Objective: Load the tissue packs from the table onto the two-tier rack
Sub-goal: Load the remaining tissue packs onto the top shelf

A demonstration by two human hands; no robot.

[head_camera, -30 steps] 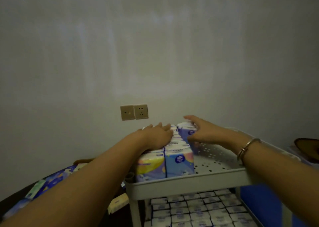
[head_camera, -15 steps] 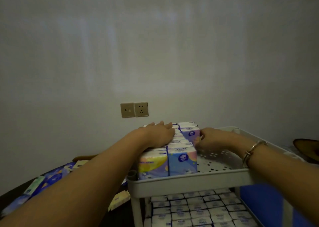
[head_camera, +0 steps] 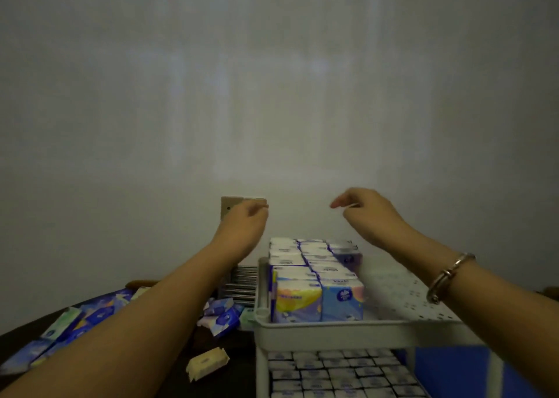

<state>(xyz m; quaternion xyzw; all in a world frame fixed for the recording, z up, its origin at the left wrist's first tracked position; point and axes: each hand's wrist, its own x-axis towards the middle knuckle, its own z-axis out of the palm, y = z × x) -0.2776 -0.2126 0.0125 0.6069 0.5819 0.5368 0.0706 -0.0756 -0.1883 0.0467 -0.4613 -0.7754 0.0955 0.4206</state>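
The white two-tier rack (head_camera: 348,331) stands at the lower right. Two rows of upright tissue packs (head_camera: 311,279) fill the left side of its top tier. The lower tier (head_camera: 338,373) is covered with packs laid side by side. Loose tissue packs (head_camera: 220,314) lie on the dark table (head_camera: 199,346) to the left. My left hand (head_camera: 245,219) hovers above the rack's left edge, fingers loosely curled, holding nothing. Over the far end of the rows, my right hand (head_camera: 363,213) is also raised, relaxed and empty.
The perforated right part of the top tier (head_camera: 402,291) carries no packs. A cream pack (head_camera: 207,363) lies near the table's edge. Wall sockets (head_camera: 230,205) sit behind my left hand. A blue surface (head_camera: 453,370) shows behind the rack.
Both hands have lifted off the tissue packs on the top tier and now hang in the air above them. The view has tilted slightly.
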